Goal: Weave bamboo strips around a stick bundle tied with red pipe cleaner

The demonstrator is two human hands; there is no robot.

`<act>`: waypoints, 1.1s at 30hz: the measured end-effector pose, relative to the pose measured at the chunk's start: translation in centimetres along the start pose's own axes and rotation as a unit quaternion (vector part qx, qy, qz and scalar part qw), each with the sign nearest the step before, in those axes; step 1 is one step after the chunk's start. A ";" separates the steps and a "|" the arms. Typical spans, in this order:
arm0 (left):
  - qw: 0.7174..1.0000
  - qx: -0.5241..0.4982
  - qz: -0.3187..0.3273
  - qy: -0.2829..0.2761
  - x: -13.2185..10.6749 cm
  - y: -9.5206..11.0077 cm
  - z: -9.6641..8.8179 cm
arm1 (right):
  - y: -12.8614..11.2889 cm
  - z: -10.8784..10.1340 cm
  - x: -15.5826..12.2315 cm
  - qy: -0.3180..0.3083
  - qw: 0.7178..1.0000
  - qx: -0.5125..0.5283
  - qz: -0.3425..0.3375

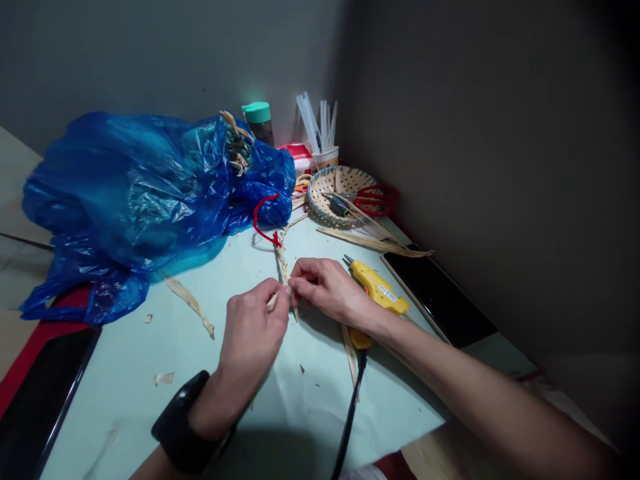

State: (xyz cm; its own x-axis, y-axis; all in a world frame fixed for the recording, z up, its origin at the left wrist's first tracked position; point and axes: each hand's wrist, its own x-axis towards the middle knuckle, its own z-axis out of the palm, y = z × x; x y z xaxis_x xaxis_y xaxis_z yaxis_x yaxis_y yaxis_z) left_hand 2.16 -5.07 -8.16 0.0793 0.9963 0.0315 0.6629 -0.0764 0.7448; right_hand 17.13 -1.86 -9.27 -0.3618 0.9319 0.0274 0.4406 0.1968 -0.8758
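A pale braid of dried plant strips runs away from my fingers toward the back of the table, with a red yarn tied round it. My left hand pinches the near end of this braid from the left, its thumb and forefinger pressed together. Opposite it, my right hand grips the same end, fingertips touching those of the left. Short strip ends poke out below the fingers. Just behind my right hand lies a yellow glue gun, its black cord trailing to the front edge.
A blue plastic bag fills the back left. A woven basket holds red-handled scissors. Behind stand a cup of glue sticks and a green-lidded bottle. Dark-screened devices lie left and right. Strip scraps litter the table.
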 end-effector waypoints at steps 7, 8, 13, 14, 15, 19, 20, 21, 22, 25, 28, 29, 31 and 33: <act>0.988 0.126 0.089 0.016 -0.9 0.1 2.5 | 1.0 0.5 0.4 -0.058 0.975 0.205 0.054; 0.986 0.145 0.085 0.004 -1.0 0.2 2.7 | 0.9 0.4 0.4 -0.057 0.971 0.221 0.063; 0.985 0.126 0.117 -0.032 -1.7 0.6 2.8 | 0.3 0.0 0.2 -0.062 0.946 0.296 0.114; 0.986 0.106 0.128 -0.030 -1.7 0.7 2.5 | 0.2 -0.1 0.1 -0.065 0.941 0.310 0.117; 0.987 0.084 0.136 -0.021 -1.7 0.8 2.0 | 0.1 -0.2 0.1 -0.064 0.939 0.317 0.118; 0.995 0.018 0.060 0.074 -0.3 0.6 -0.2 | 0.0 -0.5 0.1 -0.047 0.943 0.304 0.126; 0.997 -0.021 0.020 0.076 0.2 0.3 -0.5 | -0.1 -0.5 0.1 -0.049 0.942 0.303 0.133; 0.995 -0.088 -0.013 0.037 0.6 0.1 -0.7 | -0.2 -0.4 0.1 -0.054 0.940 0.306 0.138; 0.983 -0.174 -0.042 -0.025 1.0 -0.2 -0.7 | -0.3 -0.4 0.1 -0.059 0.938 0.311 0.140; 0.914 -0.360 -0.091 -0.165 1.7 -1.0 -0.1 | -0.5 -0.4 0.0 -0.067 0.947 0.289 0.127; 0.891 -0.394 -0.123 -0.189 1.8 -1.5 0.5 | -0.5 -0.6 -0.1 -0.079 0.979 0.171 0.074; 0.890 -0.392 -0.129 -0.192 1.8 -1.6 0.6 | -0.5 -0.7 -0.1 -0.082 0.988 0.122 0.054; 0.892 -0.382 -0.138 -0.198 1.8 -1.8 0.7 | -0.4 -0.9 -0.2 -0.090 0.995 0.042 0.022; 0.904 -0.357 -0.135 -0.192 1.8 -2.0 0.8 | -0.3 -0.9 -0.4 -0.089 0.996 -0.025 -0.005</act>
State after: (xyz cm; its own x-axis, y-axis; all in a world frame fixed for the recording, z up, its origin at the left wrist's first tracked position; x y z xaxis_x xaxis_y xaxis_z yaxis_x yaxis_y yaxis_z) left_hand 1.60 -3.13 -10.16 0.3294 0.8780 -0.3473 0.0574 0.3485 0.9355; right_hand 17.90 -2.01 -8.54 -0.5040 0.8621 -0.0528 0.4744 0.2253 -0.8510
